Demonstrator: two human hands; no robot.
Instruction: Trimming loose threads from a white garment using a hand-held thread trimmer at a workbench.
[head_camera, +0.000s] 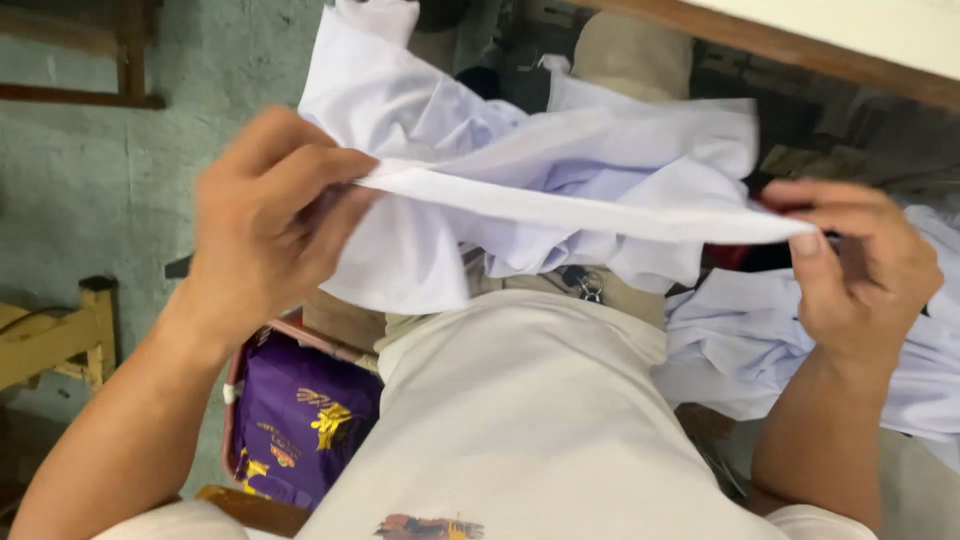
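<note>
Cloth: we see a white garment (560, 170), crumpled, its folded edge pulled taut above our lap.
Left hand (265, 215): fingers pinch that edge.
Right hand (860, 265): fingers pinch its other end.

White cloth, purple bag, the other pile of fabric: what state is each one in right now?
White cloth: crumpled, one folded edge stretched taut between left hand and right hand.
Purple bag: on the floor, partly hidden.
Second white pile: rumpled, lying loose.
</note>
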